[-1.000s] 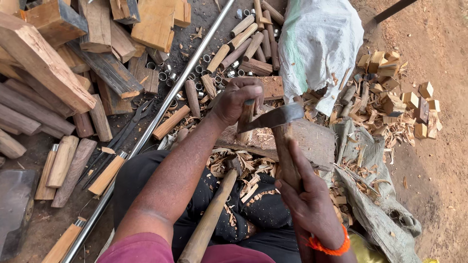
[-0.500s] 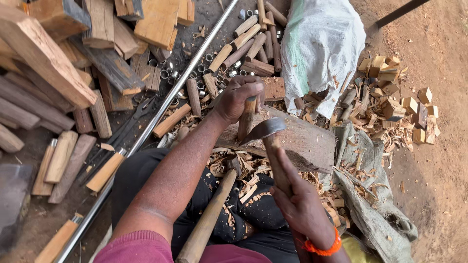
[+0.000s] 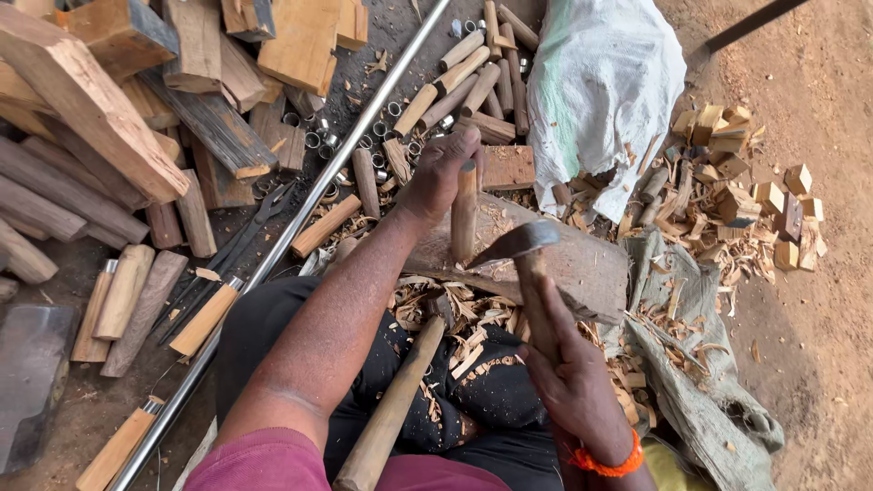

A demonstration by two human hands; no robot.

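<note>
My left hand [image 3: 441,173] grips the top of a short round wooden stick [image 3: 464,218], holding it upright on a flat wooden chopping block [image 3: 582,268]. My right hand [image 3: 568,373] holds the wooden handle of an adze-like cutting tool; its metal blade [image 3: 514,244] meets the lower right side of the stick. Wood shavings [image 3: 464,332] lie on my dark-clothed lap. An orange band circles my right wrist.
A long metal pipe [image 3: 300,227] runs diagonally across the ground. Planks and beams [image 3: 100,118] are piled at the left. Round wooden handles [image 3: 473,73] and metal rings lie beyond the block, beside a white sack [image 3: 605,82]. Small wood blocks [image 3: 746,191] are heaped at the right. A thick wooden handle [image 3: 391,409] rests on my lap.
The blade has swung down and left from above the block to the stick's side. My left hand has kept the stick upright in place.
</note>
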